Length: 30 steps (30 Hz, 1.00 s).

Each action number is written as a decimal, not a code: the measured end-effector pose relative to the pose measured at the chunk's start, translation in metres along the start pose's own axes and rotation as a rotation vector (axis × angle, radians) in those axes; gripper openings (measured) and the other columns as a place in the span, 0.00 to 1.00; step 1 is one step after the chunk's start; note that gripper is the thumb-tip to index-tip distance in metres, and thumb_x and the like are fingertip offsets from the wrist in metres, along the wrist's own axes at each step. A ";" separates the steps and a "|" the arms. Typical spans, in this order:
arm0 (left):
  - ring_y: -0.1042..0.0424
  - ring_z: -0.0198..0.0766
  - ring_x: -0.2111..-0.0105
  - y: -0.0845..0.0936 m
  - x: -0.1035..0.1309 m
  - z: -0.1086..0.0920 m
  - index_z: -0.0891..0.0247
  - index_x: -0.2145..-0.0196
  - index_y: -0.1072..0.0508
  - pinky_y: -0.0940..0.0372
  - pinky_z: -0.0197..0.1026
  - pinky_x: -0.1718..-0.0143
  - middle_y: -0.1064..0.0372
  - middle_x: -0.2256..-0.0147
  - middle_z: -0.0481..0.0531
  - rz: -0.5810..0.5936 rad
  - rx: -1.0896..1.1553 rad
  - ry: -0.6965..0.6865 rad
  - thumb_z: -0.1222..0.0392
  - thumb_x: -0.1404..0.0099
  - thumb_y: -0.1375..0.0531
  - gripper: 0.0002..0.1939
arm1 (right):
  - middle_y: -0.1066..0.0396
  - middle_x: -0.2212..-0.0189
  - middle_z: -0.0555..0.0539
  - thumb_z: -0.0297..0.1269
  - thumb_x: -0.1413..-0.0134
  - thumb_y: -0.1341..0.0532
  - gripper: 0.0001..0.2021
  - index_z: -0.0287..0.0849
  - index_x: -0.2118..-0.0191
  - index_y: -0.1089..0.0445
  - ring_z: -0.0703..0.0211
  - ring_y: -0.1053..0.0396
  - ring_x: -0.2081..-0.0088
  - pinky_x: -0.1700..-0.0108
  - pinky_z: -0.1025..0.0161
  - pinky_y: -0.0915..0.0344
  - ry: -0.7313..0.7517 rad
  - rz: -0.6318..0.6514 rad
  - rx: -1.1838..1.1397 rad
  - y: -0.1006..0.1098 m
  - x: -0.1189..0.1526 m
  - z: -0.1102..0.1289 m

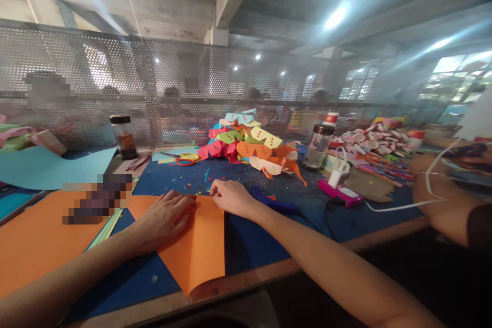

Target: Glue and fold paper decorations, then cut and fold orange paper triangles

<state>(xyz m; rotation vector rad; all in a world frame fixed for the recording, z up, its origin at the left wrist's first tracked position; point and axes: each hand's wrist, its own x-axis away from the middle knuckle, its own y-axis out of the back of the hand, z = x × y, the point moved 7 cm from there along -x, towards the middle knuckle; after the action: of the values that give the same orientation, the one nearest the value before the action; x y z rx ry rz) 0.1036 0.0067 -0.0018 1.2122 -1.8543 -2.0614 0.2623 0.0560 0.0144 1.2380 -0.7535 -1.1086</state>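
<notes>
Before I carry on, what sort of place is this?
Probably a shared paper-craft workshop: a heap of multicoloured cut-paper shapes, a bent orange paper sheet under the left hand, and blurred people beyond the grey perforated metal partition.

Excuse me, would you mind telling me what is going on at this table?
A person is handling a bent orange sheet on the blue tabletop. The left hand rests palm down on it; the right hand is at its far edge, though its grip is unclear. Beyond lie a heap of colourful paper pieces and red-and-yellow-handled scissors.
</notes>
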 end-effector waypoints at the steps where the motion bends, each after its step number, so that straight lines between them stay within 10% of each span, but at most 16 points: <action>1: 0.29 0.45 0.56 -0.001 0.000 0.000 0.57 0.53 0.31 0.33 0.49 0.52 0.25 0.51 0.53 0.008 0.001 -0.002 0.64 0.29 0.48 0.10 | 0.20 0.64 0.49 0.30 0.45 0.43 0.12 0.47 0.58 0.25 0.53 0.23 0.57 0.59 0.63 0.36 0.001 -0.002 0.000 0.000 0.000 0.000; 30: 0.30 0.47 0.53 -0.003 -0.001 0.001 0.57 0.55 0.30 0.34 0.53 0.49 0.26 0.47 0.53 0.060 0.027 0.043 0.64 0.31 0.47 0.10 | 0.21 0.63 0.50 0.29 0.43 0.42 0.12 0.48 0.56 0.26 0.56 0.24 0.56 0.57 0.64 0.37 -0.003 -0.005 -0.049 -0.003 -0.002 -0.002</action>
<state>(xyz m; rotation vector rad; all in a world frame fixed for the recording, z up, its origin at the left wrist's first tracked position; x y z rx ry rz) 0.1045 0.0091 -0.0036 1.1827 -1.8819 -1.9700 0.2629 0.0588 0.0111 1.1975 -0.7214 -1.1269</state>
